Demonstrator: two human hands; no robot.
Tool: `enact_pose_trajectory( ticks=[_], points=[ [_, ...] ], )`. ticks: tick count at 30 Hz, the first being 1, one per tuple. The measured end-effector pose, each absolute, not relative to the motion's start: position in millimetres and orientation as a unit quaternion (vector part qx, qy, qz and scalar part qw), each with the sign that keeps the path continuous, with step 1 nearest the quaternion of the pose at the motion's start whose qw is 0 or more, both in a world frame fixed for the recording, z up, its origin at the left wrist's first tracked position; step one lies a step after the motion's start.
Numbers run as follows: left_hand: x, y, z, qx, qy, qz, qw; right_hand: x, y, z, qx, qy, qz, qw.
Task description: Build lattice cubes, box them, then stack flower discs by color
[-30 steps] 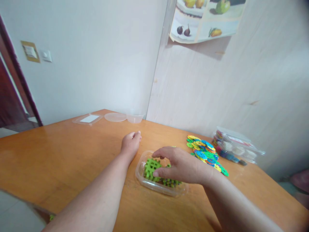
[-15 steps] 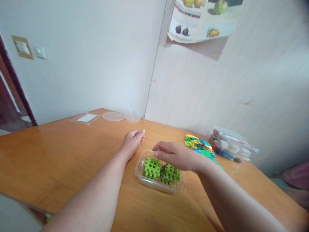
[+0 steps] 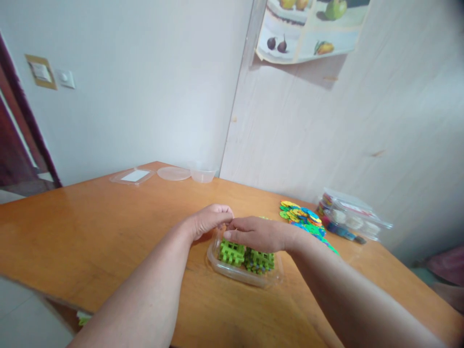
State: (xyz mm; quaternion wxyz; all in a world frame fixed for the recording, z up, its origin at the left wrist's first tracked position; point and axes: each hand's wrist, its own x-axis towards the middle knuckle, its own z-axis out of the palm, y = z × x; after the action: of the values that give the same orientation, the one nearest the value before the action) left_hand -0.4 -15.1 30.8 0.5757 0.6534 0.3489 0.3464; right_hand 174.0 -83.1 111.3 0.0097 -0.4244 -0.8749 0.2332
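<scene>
A clear plastic tray (image 3: 235,276) stands on the wooden table, holding two stacks of green waffle blocks, a left stack (image 3: 232,252) and a right stack (image 3: 260,261). At the tray's back left corner, my left hand (image 3: 213,220) has its fingers curled closed; whatever may be inside them is hidden. My right hand (image 3: 255,233) hovers over the back of the tray, palm down, its fingers stretched and the thumb a little apart. Its fingertips meet the fingers of my left hand. Nothing shows in the right hand, and it covers part of both stacks.
Right of the tray lies a heap of coloured notched discs (image 3: 308,223). Behind it, clear lidded boxes (image 3: 353,217) stand against the wall. At the far left edge are a clear flat lid (image 3: 133,176), a round lid (image 3: 174,173) and a plastic bowl (image 3: 203,174).
My left hand has moved right, toward the right hand. My right hand has shifted slightly left, so the fingers that were apart now meet over the tray's back edge.
</scene>
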Motion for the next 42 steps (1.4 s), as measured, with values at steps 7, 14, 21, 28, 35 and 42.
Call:
enact_pose_trajectory(
  ticks=[7, 14, 21, 28, 35, 42],
  points=[
    [0, -14, 28, 0.654, 0.354, 0.34, 0.576, 173, -87, 108, -0.433, -0.867, 0.247, 0.014],
    [1, -20, 33, 0.652, 0.359, 0.342, 0.573, 175, -90, 108, -0.413, -0.872, 0.261, 0.019],
    [-1, -18, 34, 0.664, 0.359, 0.325, 0.57, 185, -93, 120, -0.445, -0.866, 0.227, 0.03],
    [0, -15, 32, 0.686, 0.366, 0.327, 0.538, 190, -91, 114, -0.434, -0.868, 0.242, 0.006],
    [-1, -14, 32, 0.691, 0.367, 0.329, 0.529, 193, -91, 113, -0.435, -0.86, 0.267, 0.017],
    [0, -16, 33, 0.693, 0.368, 0.34, 0.518, 192, -94, 113, -0.453, -0.85, 0.268, 0.022]
  ],
)
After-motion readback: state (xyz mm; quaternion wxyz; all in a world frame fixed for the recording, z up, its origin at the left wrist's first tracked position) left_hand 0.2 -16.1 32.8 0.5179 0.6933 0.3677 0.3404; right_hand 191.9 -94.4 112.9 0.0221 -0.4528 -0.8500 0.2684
